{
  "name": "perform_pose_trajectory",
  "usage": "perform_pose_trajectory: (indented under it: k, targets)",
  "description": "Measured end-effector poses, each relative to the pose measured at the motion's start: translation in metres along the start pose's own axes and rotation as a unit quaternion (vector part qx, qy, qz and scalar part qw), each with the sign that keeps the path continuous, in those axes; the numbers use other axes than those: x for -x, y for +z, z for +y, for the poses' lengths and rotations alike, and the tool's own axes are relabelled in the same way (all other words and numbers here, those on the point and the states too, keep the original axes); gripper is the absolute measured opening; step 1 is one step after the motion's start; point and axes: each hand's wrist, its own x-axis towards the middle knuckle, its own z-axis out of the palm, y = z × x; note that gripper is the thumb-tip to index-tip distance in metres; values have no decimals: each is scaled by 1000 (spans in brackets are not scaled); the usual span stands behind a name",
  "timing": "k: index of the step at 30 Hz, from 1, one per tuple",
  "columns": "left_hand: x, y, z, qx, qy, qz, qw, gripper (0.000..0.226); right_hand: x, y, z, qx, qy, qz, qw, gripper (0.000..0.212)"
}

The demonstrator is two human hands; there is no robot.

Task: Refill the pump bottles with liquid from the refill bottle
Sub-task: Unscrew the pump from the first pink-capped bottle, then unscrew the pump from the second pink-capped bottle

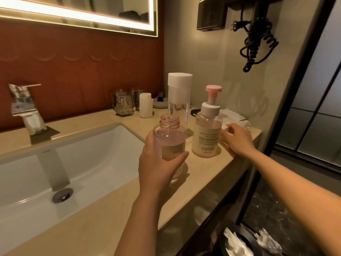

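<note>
My left hand (158, 165) grips an open pink-tinted bottle (170, 137) with no pump in its threaded neck, standing on the beige counter (103, 215). To its right stands a second bottle (206, 139) with a white and pink pump head fitted. Behind both rises a tall clear refill bottle (179, 100) with a white cap, nearly empty. My right hand (238, 139) hovers to the right of the pump bottle with fingers apart, holding nothing.
A white sink basin (60, 172) and chrome tap (24, 106) lie to the left. Glass cups (123, 105), a white roll (145, 105) and tissue packets (234, 117) sit at the counter's back. A bin (247, 242) stands below right.
</note>
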Motion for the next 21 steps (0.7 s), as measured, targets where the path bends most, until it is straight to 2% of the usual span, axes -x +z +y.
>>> perform_pose_trajectory:
  k: [7, 10, 13, 15, 17, 19, 21]
  targets:
    - [1, -1, 3, -14, 5, -10, 1000, 94, -7, 9, -32, 179, -36, -32, 983, 7]
    - [2, -1, 5, 1, -1, -13, 1000, 96, -2, 1, -44, 231, -68, -27, 970, 13]
    - [2, -2, 6, 15, -10, -20, 1000, 102, -3, -1, -41, 237, -105, -14, 966, 18]
    - [3, -3, 7, 17, -19, -21, 999, 111, -6, -6, -35, 154, -84, -14, 984, 36]
    - [3, -4, 11, 12, -27, -18, 999, 121, -10, -17, -30, 10, -44, -18, 999, 53]
    - [4, -6, 13, 24, -6, 22, 999, 122, -14, -28, -26, -73, -37, -41, 996, 53]
    - [5, -8, 13, 47, 44, 89, 994, 106, -17, -38, -26, -162, -26, -82, 983, 42]
